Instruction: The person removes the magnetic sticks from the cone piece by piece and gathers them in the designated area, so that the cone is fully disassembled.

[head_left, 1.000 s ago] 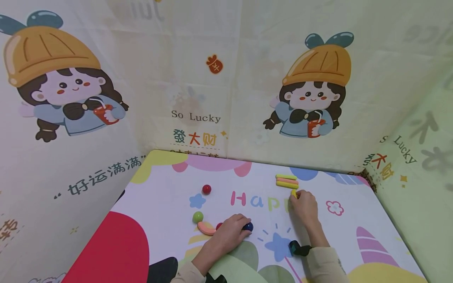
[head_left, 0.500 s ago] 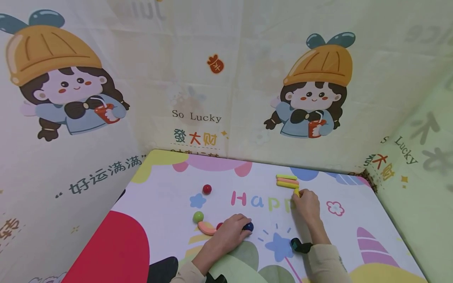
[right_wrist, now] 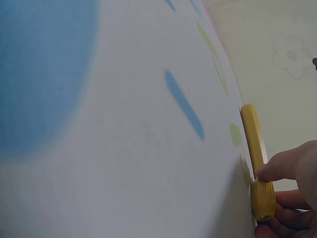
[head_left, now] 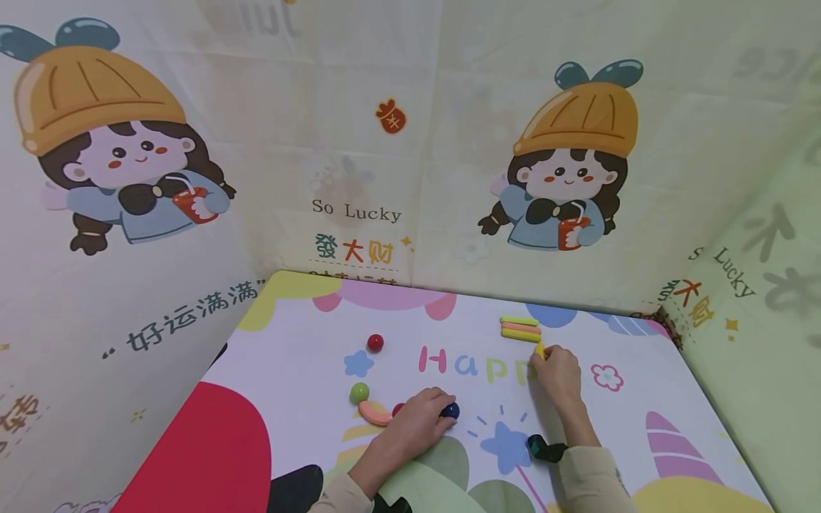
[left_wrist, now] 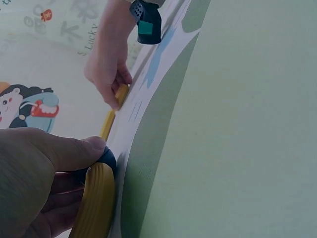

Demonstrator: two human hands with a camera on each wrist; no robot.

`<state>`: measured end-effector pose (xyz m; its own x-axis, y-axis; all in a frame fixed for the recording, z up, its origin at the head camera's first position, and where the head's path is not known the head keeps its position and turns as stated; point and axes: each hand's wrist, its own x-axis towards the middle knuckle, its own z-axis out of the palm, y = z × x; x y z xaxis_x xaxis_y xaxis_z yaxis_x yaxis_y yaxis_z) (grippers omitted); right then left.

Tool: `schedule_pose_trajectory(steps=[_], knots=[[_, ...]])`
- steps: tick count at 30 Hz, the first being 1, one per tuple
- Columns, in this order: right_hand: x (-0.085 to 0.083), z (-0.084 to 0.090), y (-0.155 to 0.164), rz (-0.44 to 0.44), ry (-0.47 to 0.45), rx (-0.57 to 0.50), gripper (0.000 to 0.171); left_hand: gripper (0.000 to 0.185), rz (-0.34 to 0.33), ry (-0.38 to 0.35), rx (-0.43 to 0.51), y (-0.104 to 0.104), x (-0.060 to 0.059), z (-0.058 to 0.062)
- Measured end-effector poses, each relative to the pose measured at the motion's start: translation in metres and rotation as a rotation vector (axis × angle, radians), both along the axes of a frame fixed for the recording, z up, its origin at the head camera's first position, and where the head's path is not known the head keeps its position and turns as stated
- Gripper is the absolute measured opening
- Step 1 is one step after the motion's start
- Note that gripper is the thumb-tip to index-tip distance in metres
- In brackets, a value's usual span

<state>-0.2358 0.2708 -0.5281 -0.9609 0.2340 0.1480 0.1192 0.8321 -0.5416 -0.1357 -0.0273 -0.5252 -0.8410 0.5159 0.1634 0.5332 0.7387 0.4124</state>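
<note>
My left hand [head_left: 418, 422] curls round a dark blue ball [head_left: 452, 411] on the table, its thumb over the ball in the left wrist view. Close by in that view lies a yellow ribbed, curved piece [left_wrist: 95, 201]; my hand covers it in the head view. Further right, my right hand [head_left: 559, 374] pinches a short yellow ribbed stick [right_wrist: 263, 199] between thumb and fingers. Just beyond it lies a small row of sticks: a yellow one [head_left: 521, 335], an orange one [head_left: 521, 328] and a yellow-green one [head_left: 518, 321].
Left of my left hand are a green ball [head_left: 359, 392], an orange curved piece [head_left: 373, 414] and a partly hidden red ball [head_left: 398, 410]. Another red ball [head_left: 375, 343] lies farther back. Printed cloth walls [head_left: 449, 178] border the patterned table [head_left: 474, 335].
My right hand has shifted slightly to the right with the yellow stick, staying just in front of the row. The left hand and the loose pieces have kept their places.
</note>
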Motion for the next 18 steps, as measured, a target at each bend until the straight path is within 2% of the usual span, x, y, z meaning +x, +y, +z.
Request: schedule_pose_trajectory(steps=[11,14,18], knots=[[0.004,0.006,-0.003,-0.013,-0.006,0.006,0.048,0.043,0.042,-0.032,-0.020,0.002,0.004,0.005],[0.005,0.009,-0.006,0.004,0.012,-0.004,0.049,0.042,0.057,0.017,-0.023,-0.001,0.006,0.008],[0.009,0.013,-0.013,0.068,0.067,-0.015,0.047,0.039,0.068,0.091,-0.033,-0.008,0.009,0.010]])
